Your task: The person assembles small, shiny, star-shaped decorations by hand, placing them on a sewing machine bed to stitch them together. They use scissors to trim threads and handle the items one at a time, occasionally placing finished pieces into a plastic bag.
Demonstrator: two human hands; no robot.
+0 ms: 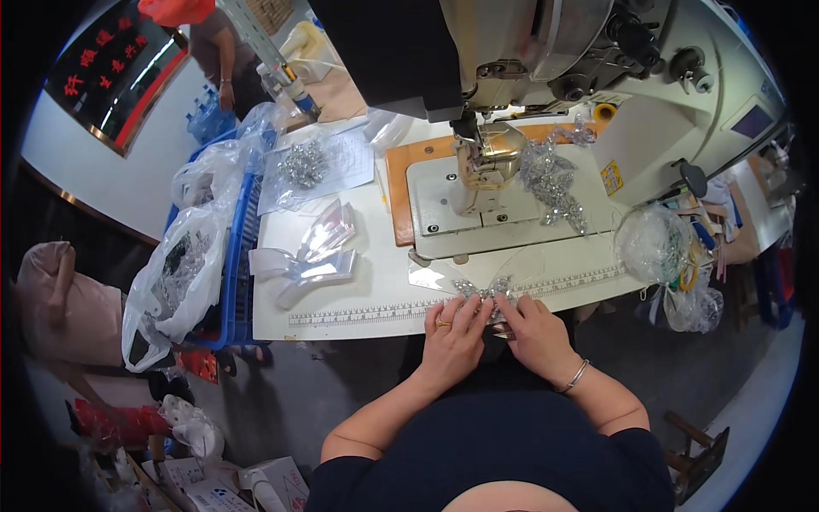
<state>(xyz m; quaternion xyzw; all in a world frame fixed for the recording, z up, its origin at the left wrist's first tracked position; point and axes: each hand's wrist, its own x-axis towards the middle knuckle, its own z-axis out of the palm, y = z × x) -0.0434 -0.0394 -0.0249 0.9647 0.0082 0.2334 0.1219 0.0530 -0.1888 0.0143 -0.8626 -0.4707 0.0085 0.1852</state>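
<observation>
A glittering silver beaded piece (482,286) lies at the front edge of the white sewing table, beside a printed ruler strip. My left hand (452,337), with a ring on it, grips the piece from the left, fingers bent and close together. From the right, my right hand (539,340) pinches the same piece, its fingertips nearly meeting the left ones. Below the fingertips a small shiny metallic bit shows, too hidden to name. Beyond stands the sewing machine (490,158), its needle area above a pale plate. More silver beaded pieces (550,183) lie right of the needle.
Clear plastic strips (311,256) and a heap of silver pieces (303,164) on a sheet lie to the left. A blue crate (241,282) with plastic bags stands against the table's left side. At right is a bag-wrapped bundle (653,239). Another person (72,299) is at far left.
</observation>
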